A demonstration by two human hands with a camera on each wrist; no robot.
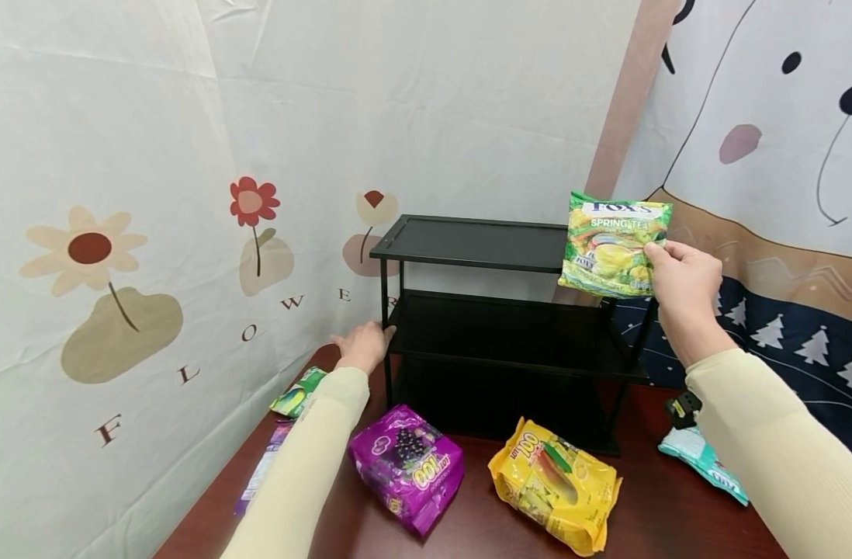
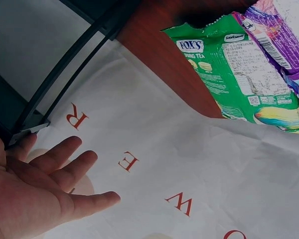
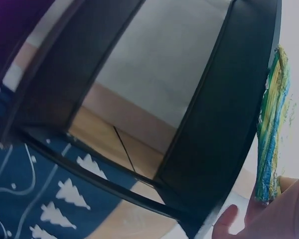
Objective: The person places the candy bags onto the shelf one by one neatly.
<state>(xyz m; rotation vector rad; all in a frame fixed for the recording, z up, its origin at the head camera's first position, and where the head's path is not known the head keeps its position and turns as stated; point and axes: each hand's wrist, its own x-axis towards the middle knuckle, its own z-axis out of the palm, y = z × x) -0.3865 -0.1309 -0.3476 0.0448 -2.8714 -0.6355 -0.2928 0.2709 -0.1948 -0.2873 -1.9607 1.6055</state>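
The right hand (image 1: 687, 287) pinches a green bag (image 1: 607, 248) that hides the upper right corner of a black rack (image 1: 482, 242). The left hand (image 1: 365, 345) — fingers spread — touches the rack's post. A sleeve (image 1: 303, 466) partly covers a purple packet (image 1: 258, 475) on the reddish-brown desk (image 1: 476, 528); printed cloth (image 1: 154, 116) hangs behind.

A dark red-brown table (image 1: 478, 501) has a faint sheen. Along its left edge and behind its far edge hangs a creased white cloth (image 1: 468, 101), printed with flowers (image 1: 254, 200) and red-brown letters (image 1: 292, 303). A dusty-pink strip (image 1: 616, 109) borders a second cloth (image 1: 747, 62) beyond the far right corner, showing a simple animal face, a tan band (image 1: 803, 260) and white trees (image 1: 815, 346) on navy. The light is soft.
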